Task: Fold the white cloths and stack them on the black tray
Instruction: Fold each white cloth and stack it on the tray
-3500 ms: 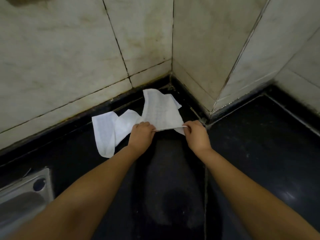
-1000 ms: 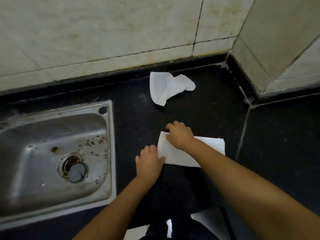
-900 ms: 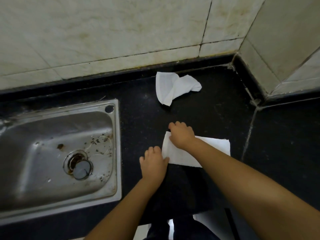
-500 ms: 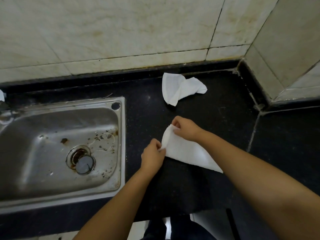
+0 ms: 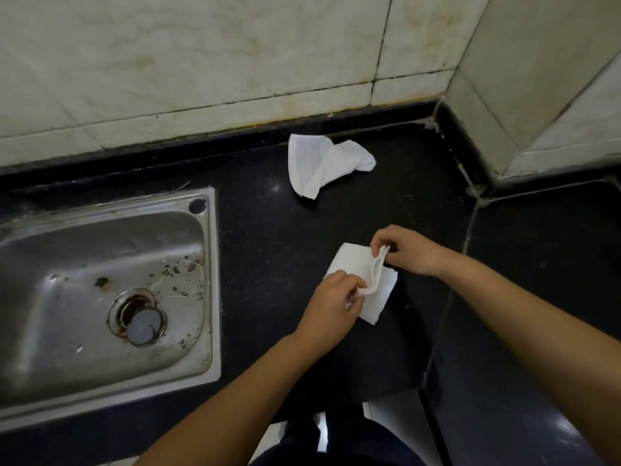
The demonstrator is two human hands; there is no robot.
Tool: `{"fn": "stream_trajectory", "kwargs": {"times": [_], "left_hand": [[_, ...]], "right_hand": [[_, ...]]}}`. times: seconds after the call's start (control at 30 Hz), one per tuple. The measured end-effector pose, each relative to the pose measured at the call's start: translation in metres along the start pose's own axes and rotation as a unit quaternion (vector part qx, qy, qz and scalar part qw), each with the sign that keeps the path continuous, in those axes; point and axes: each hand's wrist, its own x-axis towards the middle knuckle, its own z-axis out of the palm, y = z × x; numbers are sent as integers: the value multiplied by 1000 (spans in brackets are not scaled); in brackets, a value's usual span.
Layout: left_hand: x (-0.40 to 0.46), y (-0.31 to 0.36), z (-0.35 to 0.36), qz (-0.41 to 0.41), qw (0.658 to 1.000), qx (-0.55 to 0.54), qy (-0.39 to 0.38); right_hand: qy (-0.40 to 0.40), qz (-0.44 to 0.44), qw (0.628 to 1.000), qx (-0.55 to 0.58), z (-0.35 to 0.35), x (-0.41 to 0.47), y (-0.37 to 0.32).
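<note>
A folded white cloth (image 5: 376,297) lies on the black counter (image 5: 268,250) near its front edge. My left hand (image 5: 332,302) pinches the near corner of its folded-over edge. My right hand (image 5: 405,248) pinches the far corner of that same edge, lifted slightly off the lower layer. A second white cloth (image 5: 322,163) lies crumpled near the back wall, apart from both hands. I cannot pick out a black tray against the black counter.
A steel sink (image 5: 100,297) with a drain is set into the counter on the left. Tiled walls (image 5: 201,62) meet in a corner at the back right. The counter continues to the right past a seam (image 5: 467,237).
The cloth was pulled from the back corner to the front of the counter and flattened. Both hands then lifted its left edge and carried it rightward over the rest, halving its width.
</note>
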Motion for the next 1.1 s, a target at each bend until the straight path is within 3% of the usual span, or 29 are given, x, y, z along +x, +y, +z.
{"fn": "stream_trajectory", "kwargs": {"times": [0.37, 0.5, 0.6, 0.7, 0.77, 0.9, 1.0, 1.1], "left_hand": [[3, -22, 32, 121, 969, 187, -108], [3, -23, 23, 143, 957, 198, -155], [14, -26, 2, 44, 982, 156, -99], [39, -38, -14, -108, 983, 147, 10], [52, -40, -15, -187, 969, 161, -8], [60, -34, -4, -221, 949, 210, -85], [55, -33, -1, -225, 953, 189, -70], [45, -34, -5, -239, 967, 78, -37]], "right_hand": [[34, -20, 994, -101, 32, -22, 41], [98, 20, 994, -41, 27, -30, 35], [186, 157, 969, 35, 29, -42, 20], [120, 285, 949, 55, 53, -50, 4], [115, 321, 938, 55, 71, -48, -8], [163, 343, 924, 34, 88, -34, -26], [169, 342, 924, -17, 91, -28, -30], [189, 324, 927, -4, 94, -27, -30]]}}
